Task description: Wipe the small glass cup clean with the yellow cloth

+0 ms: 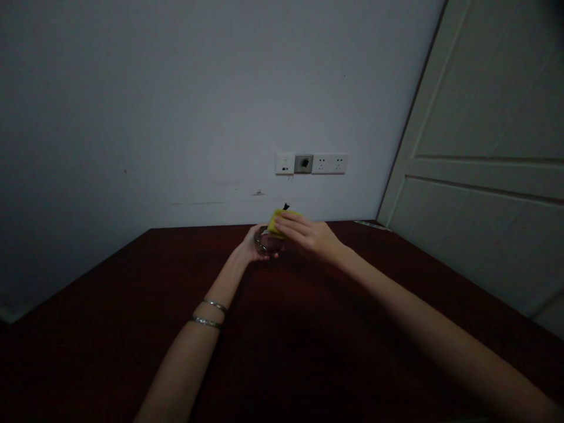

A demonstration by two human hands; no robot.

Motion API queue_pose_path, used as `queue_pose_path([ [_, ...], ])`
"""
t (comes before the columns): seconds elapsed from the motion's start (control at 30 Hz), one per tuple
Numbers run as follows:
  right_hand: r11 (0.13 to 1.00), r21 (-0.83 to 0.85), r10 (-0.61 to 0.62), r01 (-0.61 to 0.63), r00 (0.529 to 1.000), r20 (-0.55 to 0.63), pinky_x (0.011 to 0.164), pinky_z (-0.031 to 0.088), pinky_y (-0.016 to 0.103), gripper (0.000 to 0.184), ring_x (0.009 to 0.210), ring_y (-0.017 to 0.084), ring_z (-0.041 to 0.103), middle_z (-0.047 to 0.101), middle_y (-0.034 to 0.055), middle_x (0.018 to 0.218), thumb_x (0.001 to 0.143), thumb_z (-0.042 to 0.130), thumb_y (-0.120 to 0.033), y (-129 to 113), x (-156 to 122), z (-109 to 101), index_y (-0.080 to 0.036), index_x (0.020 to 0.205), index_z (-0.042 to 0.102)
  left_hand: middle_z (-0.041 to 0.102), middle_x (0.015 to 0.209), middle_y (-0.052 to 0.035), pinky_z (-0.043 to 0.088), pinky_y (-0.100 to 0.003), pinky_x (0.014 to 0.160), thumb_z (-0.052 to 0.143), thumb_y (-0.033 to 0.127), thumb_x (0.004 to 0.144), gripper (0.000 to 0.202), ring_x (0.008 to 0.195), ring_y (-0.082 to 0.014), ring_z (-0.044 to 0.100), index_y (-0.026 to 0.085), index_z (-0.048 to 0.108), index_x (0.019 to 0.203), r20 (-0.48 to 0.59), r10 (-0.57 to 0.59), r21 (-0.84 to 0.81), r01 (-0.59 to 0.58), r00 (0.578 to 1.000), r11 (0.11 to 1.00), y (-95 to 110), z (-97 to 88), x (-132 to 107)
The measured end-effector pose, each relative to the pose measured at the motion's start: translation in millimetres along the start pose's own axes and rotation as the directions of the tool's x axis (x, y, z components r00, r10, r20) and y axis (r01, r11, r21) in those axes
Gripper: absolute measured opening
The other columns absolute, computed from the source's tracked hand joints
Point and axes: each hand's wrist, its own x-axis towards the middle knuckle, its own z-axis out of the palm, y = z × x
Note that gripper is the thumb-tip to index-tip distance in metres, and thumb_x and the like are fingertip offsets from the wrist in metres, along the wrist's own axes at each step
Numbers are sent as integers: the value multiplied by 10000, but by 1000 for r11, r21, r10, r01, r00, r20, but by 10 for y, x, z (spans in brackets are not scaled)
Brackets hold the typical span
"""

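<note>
My left hand (250,245) is wrapped round a clear glass vessel (267,242), tilted above the dark red tabletop (282,329). Its exact kind is hard to make out in the dim light. A yellow cloth or sponge (275,224) is pinched in my right hand (311,235), pressed against or just over the upper right side of the glass. My right fingers hide part of the yellow piece and part of the glass. Two silver bangles (208,322) circle my left forearm.
Behind the table rises a pale wall (198,117) with a row of sockets (329,164) and a grey outlet plate (304,163). A white panelled door (484,176) stands along the right side. A small strip (372,225) lies at the table's back right corner.
</note>
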Motion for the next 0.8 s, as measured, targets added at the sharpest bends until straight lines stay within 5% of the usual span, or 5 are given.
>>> queue_pose_path([
  [0.13, 976, 7, -210, 220, 922, 324, 804, 528, 309, 383, 1311, 185, 385, 505, 79, 1357, 922, 386, -103, -18, 22, 49, -196, 1282, 475, 636, 520, -133, 376, -313, 246, 441, 466, 772, 370, 434, -317, 617, 133, 600, 794, 12, -61, 40, 60, 998, 997, -53, 13, 19],
  [0.3, 976, 102, -216, 191, 883, 418, 823, 510, 300, 373, 1289, 161, 416, 482, 95, 1374, 936, 361, -114, 8, 17, 153, -213, 1275, 480, 612, 472, -116, 354, -300, 237, 496, 459, 759, 326, 403, -304, 602, 157, 573, 663, -37, -89, 116, 93, 995, 989, -84, 78, 1],
  [0.57, 992, -118, 95, -44, 878, 469, 812, 542, 305, 479, 1345, 214, 325, 391, 111, 1436, 892, 335, -60, -144, -54, 350, -165, 1356, 389, 597, 448, -85, 296, -246, 267, 509, 477, 750, 373, 332, -200, 531, 133, 611, 645, -234, 149, 168, -111, 961, 979, -94, 107, 58],
  [0.8, 933, -160, 359, -323, 864, 352, 969, 455, 411, 646, 1333, 306, 319, 350, 228, 1432, 739, 455, -74, -438, -4, 519, 0, 1365, 315, 568, 448, -33, 293, -247, 332, 524, 452, 749, 356, 332, -130, 462, 138, 614, 607, -285, 337, 151, -305, 897, 940, -103, 111, 152],
])
